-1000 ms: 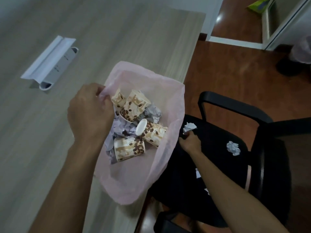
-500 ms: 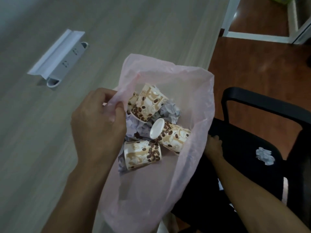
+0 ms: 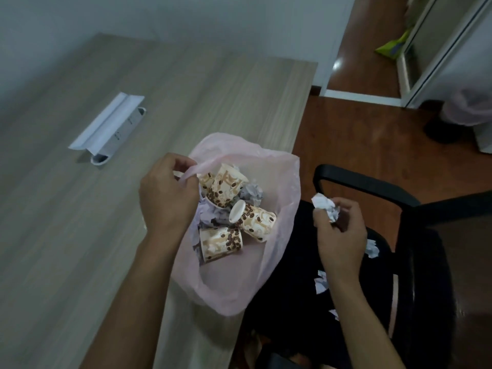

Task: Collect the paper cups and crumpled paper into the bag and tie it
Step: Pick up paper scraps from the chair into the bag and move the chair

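A thin, translucent pink plastic bag (image 3: 269, 265) lies open at the right edge of the desk (image 3: 80, 235), its lower part sagging over that edge toward the black chair (image 3: 292, 302). The film is soft and wrinkled, its mouth spread wide. Inside lie paper cups on their sides: one cup (image 3: 225, 189) near the far rim of the bag, a second cup (image 3: 257, 221) with its white base turned toward the camera, and a third cup (image 3: 221, 242) nearest the viewer. All are cream-coloured with brown coffee-bean prints and tan swirls; no lettering can be read on them. Between the cups sit grey-white wads of crumpled paper (image 3: 251, 193), creased and lumpy.

The left hand (image 3: 166, 198) pinches the bag's left rim between curled fingers and thumb, lifting the film. The right hand (image 3: 340, 227), over the chair seat and just beside the bag, grips a white paper ball (image 3: 324, 206) in its fingertips. More crumpled scraps lie on the dark seat — one scrap (image 3: 372, 249) past the right hand, another paper piece (image 3: 320, 284) nearer the wrist.

On the pale wood-grain desk, toward its far left, stands a white pop-up socket box (image 3: 106, 131) with its flap raised; its markings are too blurred to read.
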Motion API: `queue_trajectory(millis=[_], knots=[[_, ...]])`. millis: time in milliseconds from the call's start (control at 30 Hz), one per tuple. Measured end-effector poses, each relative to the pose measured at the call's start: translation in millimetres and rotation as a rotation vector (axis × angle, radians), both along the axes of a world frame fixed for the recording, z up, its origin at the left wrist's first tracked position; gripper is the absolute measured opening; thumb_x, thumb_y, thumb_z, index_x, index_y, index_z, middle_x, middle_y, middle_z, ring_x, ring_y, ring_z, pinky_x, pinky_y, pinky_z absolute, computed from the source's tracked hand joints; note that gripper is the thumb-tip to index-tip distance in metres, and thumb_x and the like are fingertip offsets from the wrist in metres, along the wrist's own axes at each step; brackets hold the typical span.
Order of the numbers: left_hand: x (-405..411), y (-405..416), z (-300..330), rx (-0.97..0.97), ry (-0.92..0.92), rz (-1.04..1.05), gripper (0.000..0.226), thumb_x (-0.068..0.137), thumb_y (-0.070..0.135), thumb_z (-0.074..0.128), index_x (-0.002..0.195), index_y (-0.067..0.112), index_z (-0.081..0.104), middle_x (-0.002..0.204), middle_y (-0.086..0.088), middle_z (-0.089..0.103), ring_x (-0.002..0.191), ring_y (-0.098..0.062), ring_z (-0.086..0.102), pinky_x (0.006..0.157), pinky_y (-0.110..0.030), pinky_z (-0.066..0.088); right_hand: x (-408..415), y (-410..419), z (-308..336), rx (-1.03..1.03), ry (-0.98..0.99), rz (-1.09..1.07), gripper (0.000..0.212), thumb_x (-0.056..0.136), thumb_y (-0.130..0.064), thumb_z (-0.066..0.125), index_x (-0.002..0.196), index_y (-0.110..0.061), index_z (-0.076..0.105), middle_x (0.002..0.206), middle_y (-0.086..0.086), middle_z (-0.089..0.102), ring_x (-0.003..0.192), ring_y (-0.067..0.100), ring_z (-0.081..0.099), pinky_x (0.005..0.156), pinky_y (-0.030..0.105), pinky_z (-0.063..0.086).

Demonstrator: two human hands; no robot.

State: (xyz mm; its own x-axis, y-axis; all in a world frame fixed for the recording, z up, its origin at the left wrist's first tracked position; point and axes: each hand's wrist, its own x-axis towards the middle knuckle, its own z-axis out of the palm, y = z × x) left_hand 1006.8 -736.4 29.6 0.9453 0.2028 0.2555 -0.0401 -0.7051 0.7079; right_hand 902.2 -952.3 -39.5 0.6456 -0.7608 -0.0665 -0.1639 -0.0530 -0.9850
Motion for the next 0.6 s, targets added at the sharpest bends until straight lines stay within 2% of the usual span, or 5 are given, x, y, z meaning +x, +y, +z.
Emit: queue_trajectory(millis=[133,200,267,433,600], knots=[[-0.1,-9.1,2.8,-0.007,0.021,-0.013,0.020,0.078,0.008,0.063,0.093,0.020,0.070,0.093,0.005,0.070,0.080,-0.017,0.063,0.074,-0.032,0.052,13.7,40.2,41.9,-0.196,-0.061,0.390,0.029,0.078,-0.016,0.073,0.103,-0.029,0.066,0.114,-0.005,0.063,0.099,0.001,0.061,0.081,0.018,0.052],[-0.7,-11.7,1.3,0.000,0.026,-0.012,0.019,0.078,0.009,0.064,0.092,0.021,0.070,0.093,0.005,0.071,0.082,-0.019,0.064,0.074,-0.032,0.051,24.3,59.8,38.6,-0.331,0.067,0.785,0.043,0.080,-0.018,0.073,0.121,-0.030,0.064,0.148,0.000,0.041,0.135,0.009,0.041,0.101,0.011,0.035],[-2.9,-13.8,-2.1,0.002,0.037,-0.009,0.019,0.078,0.010,0.063,0.092,0.020,0.070,0.093,0.003,0.071,0.082,-0.021,0.064,0.074,-0.033,0.051,28.0,68.6,29.4,-0.404,0.115,0.972,0.049,0.083,-0.018,0.071,0.130,-0.029,0.061,0.160,0.000,0.021,0.146,0.009,0.019,0.099,0.001,0.019],[-10.3,-19.3,-17.6,0.005,0.076,-0.043,0.019,0.078,0.013,0.060,0.093,0.022,0.069,0.096,0.001,0.071,0.087,-0.027,0.065,0.080,-0.041,0.053,1.4,53.4,10.3,-0.286,0.005,0.533,0.022,0.085,-0.023,0.065,0.105,-0.029,0.073,0.124,-0.011,0.058,0.119,0.007,0.051,0.099,0.027,0.045],[-16.1,-27.7,-31.9,0.029,0.109,-0.059,0.020,0.079,0.013,0.060,0.095,0.022,0.068,0.101,0.004,0.070,0.089,-0.024,0.064,0.080,-0.037,0.052,-23.9,15.3,-48.9,-0.286,0.076,-0.008,0.005,0.088,-0.024,0.060,0.093,-0.024,0.062,0.096,-0.009,0.055,0.095,0.016,0.054,0.082,0.035,0.050]])
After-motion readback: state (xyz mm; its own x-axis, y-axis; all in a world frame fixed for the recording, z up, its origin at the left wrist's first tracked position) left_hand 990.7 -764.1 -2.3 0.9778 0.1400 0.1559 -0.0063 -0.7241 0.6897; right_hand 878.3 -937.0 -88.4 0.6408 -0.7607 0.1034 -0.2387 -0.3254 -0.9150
